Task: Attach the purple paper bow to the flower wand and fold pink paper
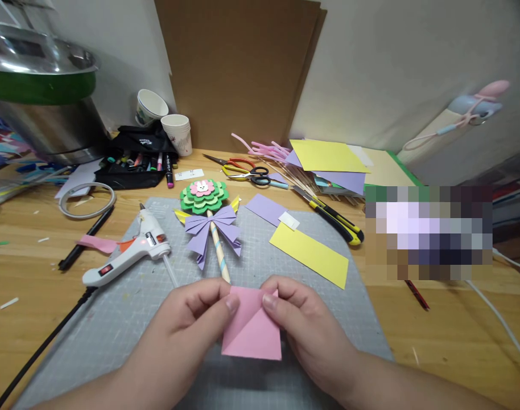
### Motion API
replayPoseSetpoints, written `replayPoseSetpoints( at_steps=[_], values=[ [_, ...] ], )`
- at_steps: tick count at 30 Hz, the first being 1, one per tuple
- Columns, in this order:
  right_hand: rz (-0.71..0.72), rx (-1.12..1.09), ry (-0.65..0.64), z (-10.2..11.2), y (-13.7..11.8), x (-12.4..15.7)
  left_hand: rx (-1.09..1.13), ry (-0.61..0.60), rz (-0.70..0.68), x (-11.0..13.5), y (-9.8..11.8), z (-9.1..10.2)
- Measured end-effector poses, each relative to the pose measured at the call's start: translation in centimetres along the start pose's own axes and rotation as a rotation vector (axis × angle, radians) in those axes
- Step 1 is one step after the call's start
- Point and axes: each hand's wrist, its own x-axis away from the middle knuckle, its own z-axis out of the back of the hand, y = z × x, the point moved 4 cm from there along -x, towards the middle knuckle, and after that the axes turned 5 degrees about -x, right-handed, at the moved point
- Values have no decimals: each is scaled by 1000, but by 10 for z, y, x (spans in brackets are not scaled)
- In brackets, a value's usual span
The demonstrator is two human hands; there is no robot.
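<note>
A small pink paper square [254, 333] with a diagonal crease is held up between my two hands. My left hand [187, 330] pinches its upper left corner between thumb and finger. At the upper right corner, my right hand [313, 327] pinches it the same way. Just beyond lies a paper flower [203, 196] with green layers and a pink rabbit centre. Below its head sits a pleated purple paper bow [211, 225], on a striped stick [219, 253]. To the right are a yellow paper strip [311, 256] and a purple paper piece [266, 209].
A white glue gun [127, 256] rests left on the grey cutting mat [349, 330]. A yellow-black utility knife [332, 219] lies at the mat's right edge. Scissors [243, 173], a marker pouch [134, 162], paper cups [177, 134] and a steel pot [42, 108] stand or lie farther back.
</note>
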Motion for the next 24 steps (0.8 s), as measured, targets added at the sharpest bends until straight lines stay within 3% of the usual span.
replayPoseSetpoints(
  at_steps=[4, 6, 10, 13, 19, 22, 24],
  values=[
    [-49, -102, 74, 6, 4, -1, 11, 80, -64, 0, 2, 2],
    [-67, -120, 101, 7, 4, -2, -105, 84, -192, 2, 10, 3],
    [-86, -186, 90, 4, -1, -5, -435, -82, -481, 11, 24, -4],
    [-82, -220, 78, 5, -3, -8, -557, -21, -597, 12, 23, -4],
    [-32, -138, 96, 10, -3, -9, -740, 126, -694, 11, 13, 0],
    [44, 45, 117, 9, -7, -6, -717, 156, -713, 13, 15, 1],
    [100, 185, 105, 6, -11, -2, -647, 153, -654, 11, 17, 2]
  ],
)
